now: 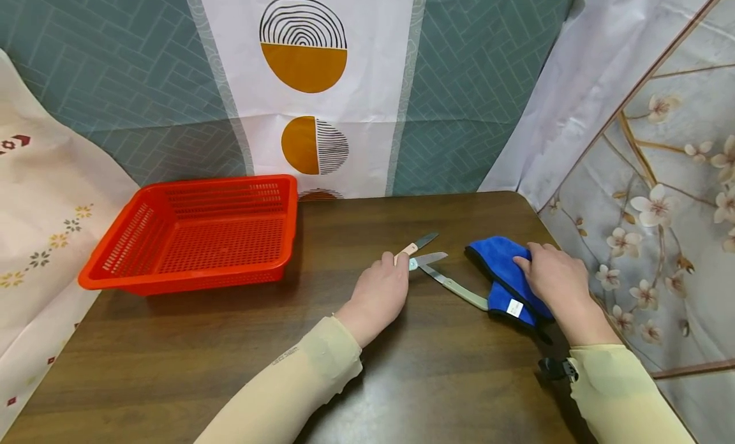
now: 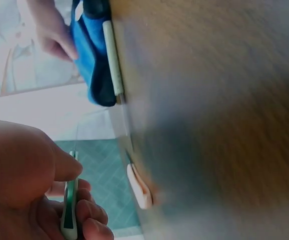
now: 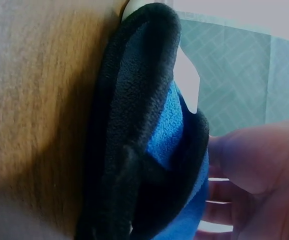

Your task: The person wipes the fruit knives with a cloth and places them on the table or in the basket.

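My left hand (image 1: 381, 291) grips a small knife (image 2: 70, 207) with a mint-green handle, its blade pointing right in the head view. A peach-handled knife (image 1: 410, 249) lies on the table just beyond that hand. Farther right, a knife with a long pale green handle (image 1: 466, 295) reaches the edge of a folded blue cloth (image 1: 508, 259), its handle end hidden there. The cloth has black trim and a white tag (image 1: 514, 308). Thumb and fingers of my right hand (image 1: 554, 275) pinch the cloth's right side; the fingertips are partly hidden behind it.
A red plastic basket (image 1: 189, 280) with perforated walls stands at the table's back left. The brown wooden table (image 1: 241, 355) meets patterned curtains at the back (image 1: 161, 125) and on both sides.
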The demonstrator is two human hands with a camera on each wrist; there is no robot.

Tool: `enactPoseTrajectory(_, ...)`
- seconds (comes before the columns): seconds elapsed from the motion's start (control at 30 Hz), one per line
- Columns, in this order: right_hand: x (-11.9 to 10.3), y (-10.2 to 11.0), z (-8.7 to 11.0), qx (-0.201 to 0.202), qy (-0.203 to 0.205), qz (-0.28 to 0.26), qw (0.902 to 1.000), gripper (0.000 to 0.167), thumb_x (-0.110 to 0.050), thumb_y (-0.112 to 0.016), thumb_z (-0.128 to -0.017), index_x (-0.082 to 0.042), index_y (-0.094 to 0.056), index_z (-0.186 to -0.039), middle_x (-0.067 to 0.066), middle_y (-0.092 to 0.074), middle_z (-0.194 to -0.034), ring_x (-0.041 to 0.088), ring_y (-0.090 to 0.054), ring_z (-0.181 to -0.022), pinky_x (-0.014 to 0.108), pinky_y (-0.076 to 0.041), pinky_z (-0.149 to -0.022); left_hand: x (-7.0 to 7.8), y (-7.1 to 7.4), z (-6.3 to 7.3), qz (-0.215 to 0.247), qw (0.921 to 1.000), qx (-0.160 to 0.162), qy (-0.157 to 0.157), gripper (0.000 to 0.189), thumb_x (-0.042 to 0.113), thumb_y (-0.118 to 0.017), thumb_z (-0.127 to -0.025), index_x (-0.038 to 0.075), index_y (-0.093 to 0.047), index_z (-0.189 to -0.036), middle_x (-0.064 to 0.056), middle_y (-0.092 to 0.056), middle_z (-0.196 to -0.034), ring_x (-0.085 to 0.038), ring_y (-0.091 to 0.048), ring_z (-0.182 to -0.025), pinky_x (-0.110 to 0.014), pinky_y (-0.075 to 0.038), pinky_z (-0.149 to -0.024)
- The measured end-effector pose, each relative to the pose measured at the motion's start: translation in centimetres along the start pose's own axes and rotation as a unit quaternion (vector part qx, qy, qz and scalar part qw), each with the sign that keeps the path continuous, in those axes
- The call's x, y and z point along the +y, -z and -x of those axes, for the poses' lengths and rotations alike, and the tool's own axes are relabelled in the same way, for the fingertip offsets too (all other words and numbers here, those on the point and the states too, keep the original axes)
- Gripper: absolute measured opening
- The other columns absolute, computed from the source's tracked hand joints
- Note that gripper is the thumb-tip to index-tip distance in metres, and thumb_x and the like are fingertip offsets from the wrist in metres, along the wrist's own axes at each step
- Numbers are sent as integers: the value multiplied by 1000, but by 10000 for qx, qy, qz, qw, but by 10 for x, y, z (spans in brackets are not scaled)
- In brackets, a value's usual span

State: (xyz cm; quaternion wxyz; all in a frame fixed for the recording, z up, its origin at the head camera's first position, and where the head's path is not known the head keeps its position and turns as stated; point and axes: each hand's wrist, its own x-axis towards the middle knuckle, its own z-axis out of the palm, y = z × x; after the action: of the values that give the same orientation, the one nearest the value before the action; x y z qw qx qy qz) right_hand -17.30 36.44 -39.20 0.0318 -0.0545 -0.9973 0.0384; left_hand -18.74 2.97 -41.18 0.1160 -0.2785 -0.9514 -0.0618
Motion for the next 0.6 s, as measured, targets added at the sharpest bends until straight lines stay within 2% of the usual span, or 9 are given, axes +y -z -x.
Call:
enactPoseTrajectory(0.2,-2,0,3,422,107,-73,9990,47,-31,-70,-109,12,-66,-127,36,-69,-115,60,-67,-103,74,-52,-82,-15,6,10,221,9996,147,-14,12,8,-64,-111,2,-56,-118,-11,-56,-90,-21,-58,-65,-31,-52,-52)
enactPoseTrajectory(0.33,-6,4,8,727,173,-264,9969,43,-31,-73,-107,10,-69,-121,35,-70,-108,58,-68,-95,72,-52,-76,-26,10,18,408,9987,299,12,13,10,-66,-111,3,-56,-115,-10,-54,-88,-22,-57,-64,-33,-52,-51)
enactPoseTrajectory(0.5,-11,15,16,848,21,-738,9937,47,-39,-71,-108,6,-71,-121,31,-66,-110,54,-64,-99,68,-51,-75,-40,17,27,528,9969,580,100,18,13,-71,-109,4,-55,-110,-9,-53,-84,-23,-55,-62,-36,-51,-51)
enactPoseTrajectory(0.6,-14,22,19,993,63,-1102,9889,46,-41,-70,-109,4,-72,-115,29,-62,-113,51,-60,-102,67,-50,-77,-48,20,32,552,9955,757,118,20,15,-72,-108,4,-55,-108,-9,-53,-83,-24,-54,-61,-36,-51,-50)
